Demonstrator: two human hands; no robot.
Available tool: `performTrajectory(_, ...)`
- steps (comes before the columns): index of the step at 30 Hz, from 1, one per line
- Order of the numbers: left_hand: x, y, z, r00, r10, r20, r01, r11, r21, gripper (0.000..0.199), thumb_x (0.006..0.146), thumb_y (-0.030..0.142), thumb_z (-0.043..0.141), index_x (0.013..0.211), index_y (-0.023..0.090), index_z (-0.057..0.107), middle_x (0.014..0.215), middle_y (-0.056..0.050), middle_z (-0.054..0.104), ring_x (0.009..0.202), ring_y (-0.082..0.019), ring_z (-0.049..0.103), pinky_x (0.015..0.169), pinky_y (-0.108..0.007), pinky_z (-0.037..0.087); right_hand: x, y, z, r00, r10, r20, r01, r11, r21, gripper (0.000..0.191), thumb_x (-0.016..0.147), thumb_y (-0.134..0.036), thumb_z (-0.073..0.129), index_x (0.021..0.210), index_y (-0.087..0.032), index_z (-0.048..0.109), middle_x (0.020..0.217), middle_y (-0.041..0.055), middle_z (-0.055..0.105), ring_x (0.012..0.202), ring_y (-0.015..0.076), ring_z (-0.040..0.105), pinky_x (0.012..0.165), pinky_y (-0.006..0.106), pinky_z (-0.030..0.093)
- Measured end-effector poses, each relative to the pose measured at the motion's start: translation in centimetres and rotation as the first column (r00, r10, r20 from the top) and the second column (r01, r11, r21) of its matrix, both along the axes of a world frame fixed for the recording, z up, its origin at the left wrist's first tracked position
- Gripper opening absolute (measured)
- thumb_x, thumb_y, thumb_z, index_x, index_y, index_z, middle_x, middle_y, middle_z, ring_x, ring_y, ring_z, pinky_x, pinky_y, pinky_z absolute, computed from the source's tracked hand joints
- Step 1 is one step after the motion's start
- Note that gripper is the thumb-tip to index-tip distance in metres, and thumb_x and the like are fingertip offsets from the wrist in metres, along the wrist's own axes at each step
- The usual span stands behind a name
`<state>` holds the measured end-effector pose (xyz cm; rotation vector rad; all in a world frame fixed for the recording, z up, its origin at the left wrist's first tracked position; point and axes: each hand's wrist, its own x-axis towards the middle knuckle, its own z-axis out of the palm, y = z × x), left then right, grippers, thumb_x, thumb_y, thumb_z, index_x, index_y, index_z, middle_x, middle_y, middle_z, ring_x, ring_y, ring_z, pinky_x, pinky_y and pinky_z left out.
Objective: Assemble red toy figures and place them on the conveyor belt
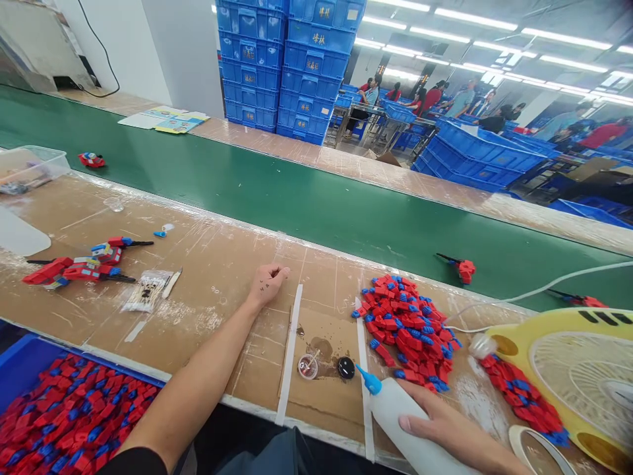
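Bin of parts below worktop front-left corner. Heaped parts on worktop, right of centre — fan at right corner, tape roll at front edge before it. Bottle in right hand, just left of roll. Conveyor belt behind worktop — stacked crates beyond belt.

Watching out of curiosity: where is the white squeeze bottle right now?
In the head view, the white squeeze bottle is in the right hand, at the bench's near edge, just below the heap of red toy parts.
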<state>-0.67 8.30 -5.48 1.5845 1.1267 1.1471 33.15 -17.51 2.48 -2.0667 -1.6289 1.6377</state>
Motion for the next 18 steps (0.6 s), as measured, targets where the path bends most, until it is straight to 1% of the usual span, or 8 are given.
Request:
performTrajectory(4,0.0,-0.1,0.1,1.000,0.005,-0.028,-0.005,1.000,0.003,0.042,0.085,0.050,0.057,0.060,0.016,0.052,0.059,0.002,0.039,0.060,-0.012,0.036,0.060,-0.027,0.027,0.0,-1.3,-0.3,0.991,-0.119,-0.061,0.126,0.983,0.137,0.092,0.078,-0.081,0.062,0.144,-0.018,0.056,0.146,0.0111,0.051,0.135,0.0383,0.046,0.113,0.043,0.046)
performTrajectory(6,0.0,0.0,0.1,0.999,0.009,-0.040,-0.009,1.000,0.001,0.042,0.085,0.050,0.056,0.061,0.016,0.053,0.060,0.002,0.041,0.061,-0.013,0.038,0.061,-0.027,0.029,0.3,-1.5,-0.3,0.974,-0.194,-0.121,0.214,0.958,0.192,0.093,0.079,-0.080,0.062,0.146,-0.016,0.054,0.147,0.0128,0.050,0.129,0.0372,0.052,0.108,0.043,0.050)
performTrajectory(8,-0.1,0.0,0.1,0.999,0.007,-0.053,-0.007,1.000,-0.001,0.042,0.084,0.051,0.056,0.062,0.016,0.056,0.060,0.001,0.044,0.061,-0.013,0.039,0.062,-0.027,0.030,0.3,-1.3,0.0,0.947,-0.267,-0.179,0.306,0.919,0.247,0.095,0.077,-0.080,0.063,0.145,-0.015,0.053,0.144,0.0149,0.051,0.122,0.0362,0.056,0.102,0.043,0.053)
performTrajectory(10,-0.1,0.0,0.3,0.998,0.003,-0.064,-0.003,1.000,-0.002,0.042,0.084,0.052,0.056,0.063,0.016,0.059,0.061,0.001,0.047,0.062,-0.014,0.041,0.062,-0.027,0.031,0.0,-0.5,0.5,0.904,-0.337,-0.263,0.410,0.858,0.310,0.094,0.075,-0.079,0.067,0.142,-0.015,0.055,0.138,0.0160,0.056,0.116,0.0353,0.059,0.094,0.041,0.056)
performTrajectory(13,-0.1,0.0,0.6,0.997,0.006,-0.071,-0.006,1.000,-0.002,0.044,0.082,0.055,0.057,0.063,0.015,0.062,0.061,0.000,0.049,0.063,-0.015,0.043,0.063,-0.027,0.031,-1.3,2.0,1.7,0.781,-0.410,-0.471,0.597,0.713,0.368,0.090,0.070,-0.074,0.077,0.134,-0.013,0.058,0.125,0.0163,0.063,0.109,0.0330,0.063,0.080,0.034,0.058)
performTrajectory(15,-0.2,0.1,0.9,0.998,0.013,-0.069,-0.013,1.000,0.000,0.045,0.080,0.057,0.058,0.062,0.016,0.061,0.060,0.000,0.049,0.062,-0.015,0.044,0.062,-0.027,0.032,-2.3,4.4,2.6,0.723,-0.404,-0.561,0.664,0.629,0.403,0.088,0.068,-0.074,0.080,0.128,-0.012,0.059,0.115,0.0154,0.067,0.103,0.0305,0.065,0.074,0.031,0.057)
performTrajectory(18,-0.3,0.3,1.2,0.997,0.022,-0.067,-0.022,1.000,0.008,0.048,0.077,0.061,0.058,0.060,0.016,0.061,0.059,-0.001,0.050,0.061,-0.017,0.045,0.062,-0.027,0.032,-2.8,8.8,3.9,0.685,-0.362,-0.633,0.711,0.525,0.469,0.089,0.067,-0.079,0.077,0.124,-0.012,0.059,0.108,0.0135,0.069,0.089,0.0258,0.067,0.070,0.031,0.057)
